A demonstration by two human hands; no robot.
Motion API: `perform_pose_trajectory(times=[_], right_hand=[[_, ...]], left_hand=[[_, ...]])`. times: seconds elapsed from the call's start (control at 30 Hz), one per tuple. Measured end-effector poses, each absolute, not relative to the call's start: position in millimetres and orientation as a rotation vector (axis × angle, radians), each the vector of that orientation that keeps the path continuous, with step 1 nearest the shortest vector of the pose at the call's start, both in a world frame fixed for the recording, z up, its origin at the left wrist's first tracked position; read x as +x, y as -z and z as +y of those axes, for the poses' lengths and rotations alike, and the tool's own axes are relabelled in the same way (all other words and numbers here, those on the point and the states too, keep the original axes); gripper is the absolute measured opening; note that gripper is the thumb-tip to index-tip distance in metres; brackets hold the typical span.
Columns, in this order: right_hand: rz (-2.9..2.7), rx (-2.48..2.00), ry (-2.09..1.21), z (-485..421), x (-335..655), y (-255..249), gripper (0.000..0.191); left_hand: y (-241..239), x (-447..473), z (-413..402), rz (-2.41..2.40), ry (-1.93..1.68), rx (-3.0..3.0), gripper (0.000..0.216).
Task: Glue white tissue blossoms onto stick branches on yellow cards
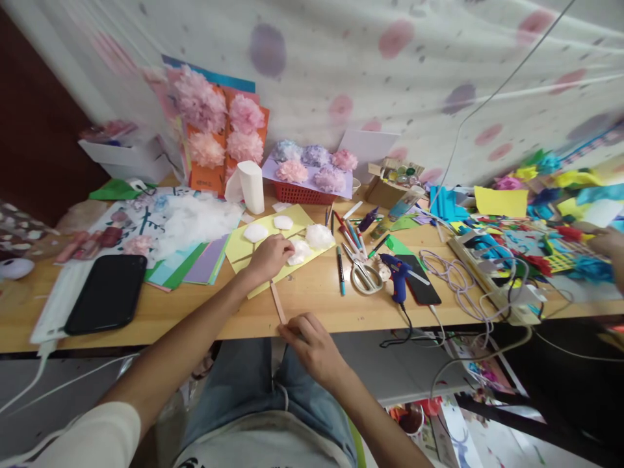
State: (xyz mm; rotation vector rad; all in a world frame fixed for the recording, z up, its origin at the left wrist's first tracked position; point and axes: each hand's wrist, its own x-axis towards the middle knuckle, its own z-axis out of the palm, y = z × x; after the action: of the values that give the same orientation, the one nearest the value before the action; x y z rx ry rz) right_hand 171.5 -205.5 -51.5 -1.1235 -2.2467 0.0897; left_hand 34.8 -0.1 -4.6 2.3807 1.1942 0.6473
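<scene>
A yellow sheet of paper (253, 283) lies on the table in front of me, with white oval pieces (256, 232) and fluffy cotton tufts (319, 236) on it. Over its middle is my left hand (271, 259), fingers pinched together at the edge of a cotton tuft (300, 252). What sits between those fingertips is hidden. My right hand (312, 344), at the table's front edge, pinches the lower end of a flat tan strip (277, 301) that looks like a craft stick. The strip's upper end reaches the paper's lower edge, below my left wrist.
Right of the paper lie a marker (340, 272), scissors (365, 278), a blue glue gun (398, 276) and a phone (422, 279). A power strip (487, 279) with cables is farther right, near another person's hand (607, 244). Loose cotton (195, 224) and a black phone (106, 292) are left.
</scene>
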Motion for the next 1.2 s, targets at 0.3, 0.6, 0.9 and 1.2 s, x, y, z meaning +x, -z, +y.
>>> perform_pose_trajectory(times=[0.3, 0.6, 0.9, 1.2], right_hand=[[-1.734, -1.162, 0.120, -207.5, 176.5, 44.5, 0.038], [-1.427, -1.314, 0.341, -165.4, 198.3, 4.1, 0.023], [-1.489, -1.284, 0.347, -147.2, 193.4, 7.8, 0.022], [-1.524, -1.271, 0.448, -147.2, 190.2, 8.1, 0.022]], left_hand=[[5.3, 32.9, 2.4, 1.238, -0.667, 2.320, 0.018], [10.3, 34.7, 1.4, 1.255, -0.696, 2.319, 0.017], [8.4, 37.9, 0.1, 1.278, -0.667, 2.361, 0.017], [10.5, 39.6, 0.2, 1.269, -0.691, 2.400, 0.016]])
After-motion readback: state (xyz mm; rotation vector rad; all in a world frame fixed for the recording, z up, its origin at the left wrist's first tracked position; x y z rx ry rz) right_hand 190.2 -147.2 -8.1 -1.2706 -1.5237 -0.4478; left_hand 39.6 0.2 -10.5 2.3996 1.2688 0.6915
